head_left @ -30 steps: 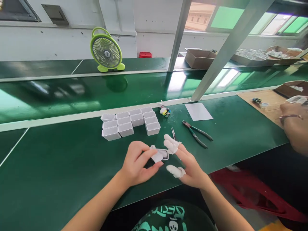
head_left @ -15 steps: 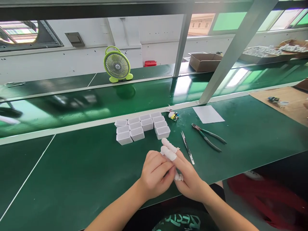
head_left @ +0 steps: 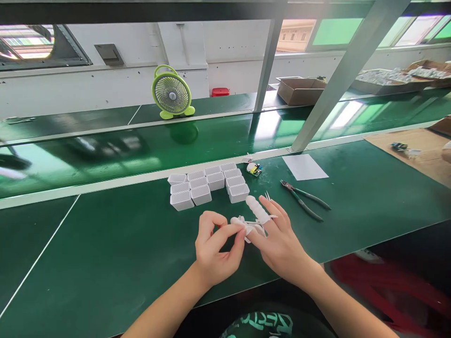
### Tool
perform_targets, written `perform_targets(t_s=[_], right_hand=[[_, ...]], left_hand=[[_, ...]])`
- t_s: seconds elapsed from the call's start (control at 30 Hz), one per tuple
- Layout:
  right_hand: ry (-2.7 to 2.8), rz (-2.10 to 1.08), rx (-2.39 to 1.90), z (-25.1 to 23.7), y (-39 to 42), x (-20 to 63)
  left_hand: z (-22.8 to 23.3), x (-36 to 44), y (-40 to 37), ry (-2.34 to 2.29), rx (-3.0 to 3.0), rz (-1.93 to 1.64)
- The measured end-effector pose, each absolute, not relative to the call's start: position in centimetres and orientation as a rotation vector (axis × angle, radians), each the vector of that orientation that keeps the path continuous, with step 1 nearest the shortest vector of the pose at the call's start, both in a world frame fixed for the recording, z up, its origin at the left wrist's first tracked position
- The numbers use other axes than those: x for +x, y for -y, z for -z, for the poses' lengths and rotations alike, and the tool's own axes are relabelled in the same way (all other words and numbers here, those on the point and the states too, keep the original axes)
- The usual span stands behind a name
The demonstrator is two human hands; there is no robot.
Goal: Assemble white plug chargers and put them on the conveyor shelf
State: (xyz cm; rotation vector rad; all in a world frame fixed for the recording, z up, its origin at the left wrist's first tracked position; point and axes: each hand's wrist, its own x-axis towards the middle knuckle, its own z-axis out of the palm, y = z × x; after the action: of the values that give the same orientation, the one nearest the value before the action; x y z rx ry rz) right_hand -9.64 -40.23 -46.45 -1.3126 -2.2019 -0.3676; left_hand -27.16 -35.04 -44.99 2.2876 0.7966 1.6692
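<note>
My left hand (head_left: 216, 246) and my right hand (head_left: 280, 241) meet above the front of the green bench (head_left: 105, 244). Thumb and forefinger of the left hand pinch a white finger cot (head_left: 243, 224) that sits on a digit of the right hand. Another white cot covers the right forefinger (head_left: 257, 209), which points away from me. The other right fingers are spread and hold nothing that I can see. Just beyond the hands stands a cluster of several small white open housings (head_left: 207, 185).
A small circuit board (head_left: 253, 169), tweezer tips (head_left: 268, 195), green-handled pliers (head_left: 305, 202) and a white sheet (head_left: 305, 167) lie right of the housings. A green fan (head_left: 172, 94), a red tub (head_left: 220, 92) and a cardboard box (head_left: 299, 90) stand beyond the conveyor belt. A slanted metal post (head_left: 338, 75) rises at right.
The hands have moved apart a little; the left hand now pulls at a cot on the right hand. The small white part held a second ago is out of sight.
</note>
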Motion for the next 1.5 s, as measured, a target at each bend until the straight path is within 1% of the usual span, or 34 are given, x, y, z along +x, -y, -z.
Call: perform_targets(t_s=[0.13,0.27,0.33,0.43,0.5,0.6,0.73,0.83,0.9,0.97,1.13,1.2,1.23,1.3,1.33,1.43,1.5], right_hand=[[2.169,0.26,-1.308,47.1,40.0,-10.1],[2.128,0.057,-1.264,47.5,40.1,-10.5],[2.077,-0.118,-1.212,47.3,40.4,-10.6],[1.954,-0.479,-1.107,46.6,41.0,-10.7],[1.851,-0.709,-1.046,46.2,41.4,-10.7],[1.708,-0.9,-0.928,46.3,41.8,-11.1],[1.628,-0.92,-0.873,46.7,42.0,-11.7],[1.682,-0.943,-0.939,46.4,41.9,-12.0],[1.741,-0.88,-1.003,46.0,41.7,-11.9],[1.826,-0.671,-1.095,45.7,41.4,-11.7],[1.956,0.14,-1.316,45.5,40.7,-11.5],[1.957,0.298,-1.371,45.4,40.6,-11.6],[1.963,0.32,-1.392,45.4,40.6,-11.6],[1.995,0.248,-1.402,45.2,40.8,-11.5],[2.02,0.149,-1.383,45.1,40.9,-11.3],[2.057,-0.308,-1.232,44.7,41.2,-10.9],[2.047,-0.512,-1.156,44.7,41.3,-10.7]], left_hand=[[45.8,-27.5,35.6,-0.565,2.703,-1.748],[46.1,-27.6,35.8,-0.521,2.8,-1.767],[46.0,-27.5,35.8,-0.53,2.744,-1.758],[45.7,-27.3,35.5,-0.6,2.445,-1.775],[45.6,-27.0,35.3,-0.646,2.258,-1.718],[45.7,-26.7,34.9,-0.576,2.171,-1.583],[45.7,-26.8,34.6,-0.513,2.161,-1.542],[45.5,-26.8,34.8,-0.566,2.179,-1.594],[45.5,-26.8,35.0,-0.58,2.241,-1.646],[45.5,-26.8,35.3,-0.57,2.346,-1.683],[45.9,-26.8,35.8,-0.58,2.495,-1.785],[46.1,-26.8,35.8,-0.604,2.522,-1.813],[46.1,-26.7,35.8,-0.622,2.532,-1.807],[46.2,-26.6,35.7,-0.653,2.556,-1.754],[46.3,-26.6,35.7,-0.663,2.573,-1.718],[46.3,-26.8,35.7,-0.636,2.635,-1.671],[46.1,-27.0,35.8,-0.575,2.661,-1.661]])
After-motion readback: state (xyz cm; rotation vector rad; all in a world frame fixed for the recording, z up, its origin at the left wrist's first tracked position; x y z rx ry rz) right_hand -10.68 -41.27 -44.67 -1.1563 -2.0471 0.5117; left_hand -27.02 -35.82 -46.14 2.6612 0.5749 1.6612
